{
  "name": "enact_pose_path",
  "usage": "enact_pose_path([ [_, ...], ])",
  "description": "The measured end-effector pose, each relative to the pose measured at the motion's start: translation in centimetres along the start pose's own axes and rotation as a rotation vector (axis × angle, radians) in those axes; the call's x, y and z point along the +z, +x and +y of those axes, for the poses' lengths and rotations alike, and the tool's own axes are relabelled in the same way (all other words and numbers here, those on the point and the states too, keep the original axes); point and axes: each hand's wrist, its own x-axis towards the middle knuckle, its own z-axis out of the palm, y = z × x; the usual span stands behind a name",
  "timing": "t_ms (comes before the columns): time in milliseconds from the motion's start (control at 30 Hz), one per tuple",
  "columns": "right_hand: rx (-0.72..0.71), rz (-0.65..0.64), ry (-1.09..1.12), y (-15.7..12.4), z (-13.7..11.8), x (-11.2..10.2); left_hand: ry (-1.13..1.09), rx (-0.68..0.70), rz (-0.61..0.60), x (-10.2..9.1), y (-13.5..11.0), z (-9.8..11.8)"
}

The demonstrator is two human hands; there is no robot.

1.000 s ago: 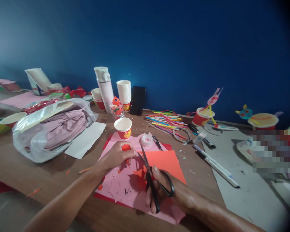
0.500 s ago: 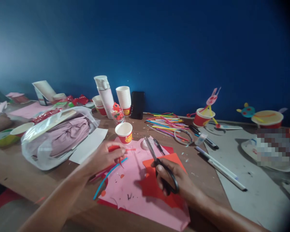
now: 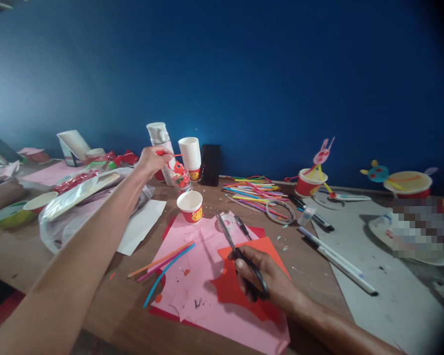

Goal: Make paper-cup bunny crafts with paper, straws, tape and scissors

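Observation:
My left hand [image 3: 153,161] is reached out over the clear plastic cup [image 3: 182,183], its fingers pinched on a thin red strip [image 3: 178,155]. Red paper pieces [image 3: 178,167] stick out of that cup. In my right hand [image 3: 264,268] is a pair of black-handled scissors [image 3: 228,233], blades pointing away from me and nearly closed. Beneath the scissors lies orange paper [image 3: 268,245] with a jagged cut edge, on top of pink paper [image 3: 192,305]. A red-and-white paper cup [image 3: 190,206] stands at the pink paper's far edge.
Orange, pink and blue strips [image 3: 156,281] lie left of the paper. Behind stand a white bottle [image 3: 158,132], stacked cups [image 3: 190,154] and a black phone [image 3: 210,165]. Colourful sticks [image 3: 253,190] and markers [image 3: 336,261] lie right; a plastic bag [image 3: 54,231] sits left.
My left hand has moved forward and up with the red strip, from over the pink paper to the clear cup. An orange strip beside the blue one is uncovered. The right hand has barely moved.

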Motion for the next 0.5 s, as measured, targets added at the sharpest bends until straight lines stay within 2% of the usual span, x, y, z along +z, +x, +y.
enact_pose_path([
  [167,0.003,-0.011,0.007,0.2,0.2,-0.2,-0.032,-0.053,0.035,1.7,1.5,-1.0],
  [300,0.011,-0.02,-0.004,0.4,0.4,-0.4,0.009,-0.053,0.032,2.5,1.6,-1.7],
  [500,0.03,-0.029,-0.042,0.6,0.6,-0.6,0.106,-0.06,-0.111,2.5,1.0,-2.3],
])
